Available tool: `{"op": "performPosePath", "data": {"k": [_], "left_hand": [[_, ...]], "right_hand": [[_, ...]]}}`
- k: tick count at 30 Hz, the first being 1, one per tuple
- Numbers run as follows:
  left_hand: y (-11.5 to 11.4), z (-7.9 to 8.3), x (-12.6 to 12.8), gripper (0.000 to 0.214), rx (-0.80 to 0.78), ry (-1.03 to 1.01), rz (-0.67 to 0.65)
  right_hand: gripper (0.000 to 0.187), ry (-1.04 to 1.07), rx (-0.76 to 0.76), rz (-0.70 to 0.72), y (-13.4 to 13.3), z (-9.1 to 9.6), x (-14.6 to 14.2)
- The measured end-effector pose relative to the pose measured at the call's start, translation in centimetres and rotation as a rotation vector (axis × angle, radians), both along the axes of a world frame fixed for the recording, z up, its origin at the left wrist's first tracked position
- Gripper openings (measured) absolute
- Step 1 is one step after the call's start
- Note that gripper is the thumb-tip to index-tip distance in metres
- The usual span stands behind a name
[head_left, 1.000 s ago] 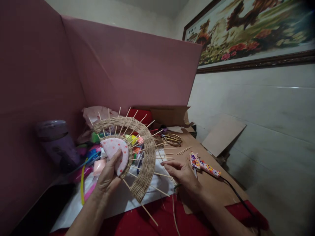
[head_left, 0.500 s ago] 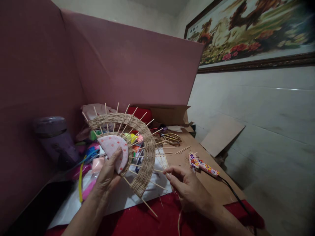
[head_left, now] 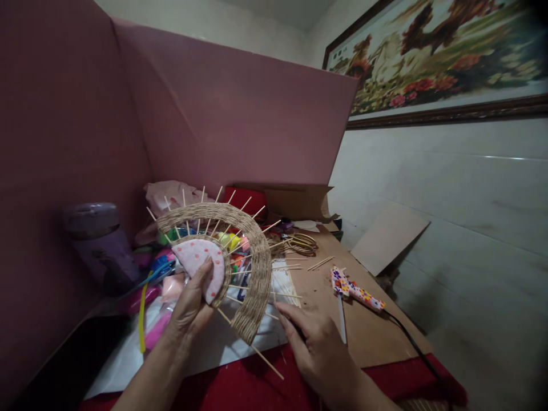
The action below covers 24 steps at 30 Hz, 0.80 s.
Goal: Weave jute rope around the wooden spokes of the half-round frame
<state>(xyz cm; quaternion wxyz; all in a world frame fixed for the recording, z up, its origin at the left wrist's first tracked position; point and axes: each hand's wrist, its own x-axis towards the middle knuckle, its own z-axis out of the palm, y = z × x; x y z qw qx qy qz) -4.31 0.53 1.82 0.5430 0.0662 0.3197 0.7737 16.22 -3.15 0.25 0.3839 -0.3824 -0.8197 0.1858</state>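
Above white paper (head_left: 214,349), left hand (head_left: 188,311) gripping woven fan (head_left: 262,268) by padded half-disc (head_left: 192,255) — sticks (head_left: 268,362) radiating outward, lower-right ones pointing toward right hand (head_left: 319,342). Its fingers (head_left: 291,313) lying bunched beside sticks — unclear whether pinching anything.

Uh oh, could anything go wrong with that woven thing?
Maybe! The thin sticks poke out past the woven band, so one might snap or jab the right hand beside them. The left hand grips the piece only by its spotted centre, so a tug at the outside could twist it. And if the flowery glue gun is hot, which I can't tell, touching it might burn.
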Motion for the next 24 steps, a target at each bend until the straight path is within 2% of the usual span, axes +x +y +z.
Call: {"op": "performPosePath", "data": {"k": [7,10,12,15,18,21,23,24], "left_hand": [[0.2,-0.1,-0.4,0.029,-0.024,-0.036,-0.03],[0.1,0.2,-0.3,0.029,-0.034,-0.063,-0.034],[0.0,0.3,-0.3,0.03,-0.026,-0.081,-0.038],[-0.1,0.4,-0.3,0.029,-0.02,-0.11,-0.074],[-0.1,0.3,-0.5,0.024,-0.027,-0.119,-0.117],[0.1,0.0,-0.9,0.021,-0.007,-0.1,-0.135],[0.3,-0.3,-1.0,0.02,0.021,-0.086,-0.154],[0.4,-0.4,-1.0,0.019,0.035,-0.083,-0.165]], "right_hand": [[0.036,0.073,0.11,-0.023,-0.8,-1.3,1.5],[0.037,0.128,0.14,-0.019,-1.1,-1.2,2.2],[0.033,0.169,0.102,-0.006,-1.2,-1.0,2.4],[0.023,0.249,-0.074,0.014,-1.1,-0.5,2.6],[0.018,0.363,-0.379,0.051,-0.4,-0.2,2.8],[0.019,0.498,-0.645,0.146,0.7,-0.5,2.8],[0.02,0.515,-0.693,0.174,1.1,-0.8,2.5],[0.019,0.495,-0.659,0.153,1.1,-1.1,2.2]]}}
